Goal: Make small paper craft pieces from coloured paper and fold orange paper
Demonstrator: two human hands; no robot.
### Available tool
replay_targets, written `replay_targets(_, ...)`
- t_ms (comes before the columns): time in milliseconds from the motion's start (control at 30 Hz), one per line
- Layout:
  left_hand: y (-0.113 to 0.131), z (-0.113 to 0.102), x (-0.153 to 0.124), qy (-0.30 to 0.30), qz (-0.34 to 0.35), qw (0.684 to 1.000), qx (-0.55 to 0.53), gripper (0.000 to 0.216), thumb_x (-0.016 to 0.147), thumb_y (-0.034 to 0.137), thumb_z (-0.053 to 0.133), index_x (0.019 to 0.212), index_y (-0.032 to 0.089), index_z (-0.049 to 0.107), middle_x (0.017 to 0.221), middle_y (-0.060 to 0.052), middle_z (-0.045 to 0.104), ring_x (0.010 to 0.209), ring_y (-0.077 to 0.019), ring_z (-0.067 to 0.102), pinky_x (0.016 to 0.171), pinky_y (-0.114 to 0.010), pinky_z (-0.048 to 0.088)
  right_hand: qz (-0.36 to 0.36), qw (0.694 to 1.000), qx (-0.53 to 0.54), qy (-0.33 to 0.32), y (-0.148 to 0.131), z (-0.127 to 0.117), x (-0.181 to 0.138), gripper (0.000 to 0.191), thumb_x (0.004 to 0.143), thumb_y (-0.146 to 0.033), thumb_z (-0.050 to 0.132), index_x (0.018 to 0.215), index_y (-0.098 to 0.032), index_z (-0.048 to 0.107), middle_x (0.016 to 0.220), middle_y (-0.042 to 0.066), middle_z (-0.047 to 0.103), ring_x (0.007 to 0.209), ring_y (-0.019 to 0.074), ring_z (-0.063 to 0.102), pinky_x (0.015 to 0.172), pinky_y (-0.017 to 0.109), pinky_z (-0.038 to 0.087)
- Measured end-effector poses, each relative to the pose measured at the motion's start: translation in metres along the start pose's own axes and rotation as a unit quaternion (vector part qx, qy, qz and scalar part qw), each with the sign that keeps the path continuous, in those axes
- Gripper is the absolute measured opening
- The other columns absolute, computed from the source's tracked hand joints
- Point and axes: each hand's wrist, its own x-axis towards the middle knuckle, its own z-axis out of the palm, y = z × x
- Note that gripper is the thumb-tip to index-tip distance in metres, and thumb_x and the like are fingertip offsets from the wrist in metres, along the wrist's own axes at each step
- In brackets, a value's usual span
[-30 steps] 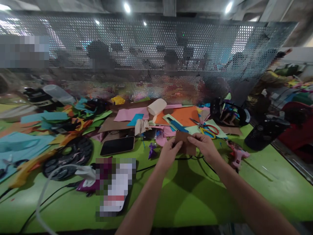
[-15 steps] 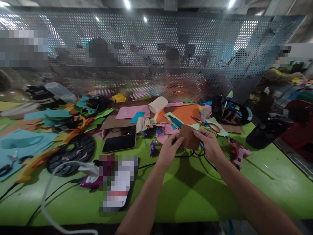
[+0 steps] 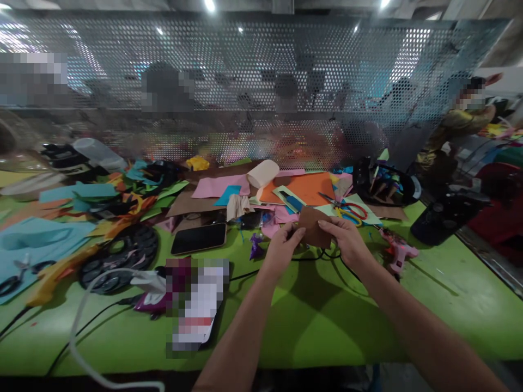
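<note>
Both hands hold a small brown piece of paper (image 3: 314, 224) just above the green table (image 3: 327, 321), in the middle of the view. My left hand (image 3: 283, 249) pinches its left edge with closed fingers. My right hand (image 3: 347, 239) grips its right side, fingers curled over the top. Red and yellow scissors (image 3: 347, 210) lie just behind the paper on a pale green sheet. A black cable (image 3: 318, 257) runs under my hands.
A pink glue gun (image 3: 396, 251) lies right of my right hand. A dark phone (image 3: 199, 238) sits to the left, with coloured paper scraps (image 3: 81, 207) beyond it. An orange sheet (image 3: 310, 188), a paper roll (image 3: 263, 173) and a perforated metal screen (image 3: 261, 87) stand behind. People work past the screen.
The hands have turned and lifted the brown paper slightly, keeping hold of it; the view has shifted a little.
</note>
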Motion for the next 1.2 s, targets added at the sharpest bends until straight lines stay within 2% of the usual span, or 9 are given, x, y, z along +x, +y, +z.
replay_targets(233,-0.001,-0.002,0.0,0.01,-0.002,1.0,0.001,0.034,0.082,0.049,0.065,0.071,0.019,0.053,0.066,0.004,0.048,0.064,-0.0113,0.042,0.061,-0.023,0.036,-0.028,0.998,-0.049,0.005,0.007,-0.006,0.001,0.031,0.073,-0.049,0.074,0.063,-0.021,0.068,0.065,0.002,0.066,0.064,0.0181,0.058,0.062,0.029,0.046)
replay_targets(333,-0.001,0.0,0.0,0.001,-0.013,1.0,-0.024,0.031,0.081,0.05,0.066,0.081,0.019,0.061,0.074,0.002,0.058,0.069,-0.0127,0.05,0.065,-0.024,0.041,-0.052,0.996,-0.071,-0.021,0.006,-0.005,-0.001,0.032,0.077,-0.049,0.072,0.063,-0.02,0.067,0.066,0.001,0.065,0.067,0.0175,0.057,0.066,0.029,0.046)
replay_targets(433,-0.001,0.001,0.0,-0.009,-0.014,0.998,-0.053,0.033,0.08,0.049,0.068,0.092,0.018,0.066,0.085,-0.001,0.067,0.078,-0.0155,0.057,0.074,-0.026,0.046,-0.06,0.992,-0.093,-0.056,0.005,-0.004,-0.002,0.035,0.08,-0.051,0.069,0.066,-0.019,0.066,0.064,0.0,0.061,0.064,0.0152,0.052,0.064,0.028,0.042)
replay_targets(667,-0.002,0.0,0.001,-0.009,-0.049,0.995,-0.082,0.042,0.072,0.051,0.077,0.096,0.017,0.071,0.091,-0.005,0.074,0.086,-0.0212,0.065,0.081,-0.032,0.051,-0.08,0.987,-0.139,-0.015,0.002,-0.004,0.001,0.032,0.068,-0.048,0.077,0.067,-0.019,0.064,0.062,-0.003,0.054,0.06,0.0129,0.045,0.058,0.027,0.035)
replay_targets(800,-0.001,0.001,-0.001,-0.021,-0.077,0.99,-0.116,0.053,0.063,0.052,0.083,0.099,0.015,0.072,0.096,-0.008,0.076,0.088,-0.0237,0.068,0.084,-0.036,0.053,-0.073,0.985,-0.15,-0.038,0.002,-0.003,-0.001,0.035,0.073,-0.051,0.074,0.063,-0.019,0.063,0.059,-0.003,0.051,0.057,0.012,0.042,0.056,0.026,0.033)
replay_targets(900,0.0,0.002,-0.001,-0.002,-0.083,0.988,-0.134,0.054,0.061,0.052,0.084,0.098,0.015,0.074,0.096,-0.008,0.077,0.088,-0.0242,0.069,0.083,-0.035,0.054,-0.065,0.991,-0.115,-0.031,0.002,-0.004,-0.001,0.037,0.078,-0.053,0.068,0.065,-0.019,0.064,0.061,-0.001,0.057,0.058,0.0126,0.046,0.057,0.026,0.036)
replay_targets(1067,-0.001,0.0,0.001,0.066,-0.097,0.982,-0.151,0.05,0.058,0.05,0.086,0.092,0.014,0.075,0.091,-0.008,0.078,0.08,-0.0219,0.07,0.075,-0.031,0.055,-0.068,0.991,-0.109,0.032,-0.003,-0.007,0.001,0.044,0.074,-0.06,0.068,0.065,-0.018,0.066,0.064,0.003,0.063,0.057,0.0131,0.049,0.055,0.026,0.038)
replay_targets(1200,-0.001,0.0,0.002,0.078,-0.085,0.981,-0.155,0.045,0.059,0.045,0.086,0.089,0.014,0.076,0.09,-0.007,0.078,0.079,-0.0204,0.07,0.073,-0.029,0.055,-0.078,0.985,-0.153,-0.013,-0.003,-0.003,-0.001,0.04,0.073,-0.057,0.07,0.066,-0.018,0.063,0.061,-0.001,0.057,0.057,0.0122,0.046,0.056,0.025,0.037)
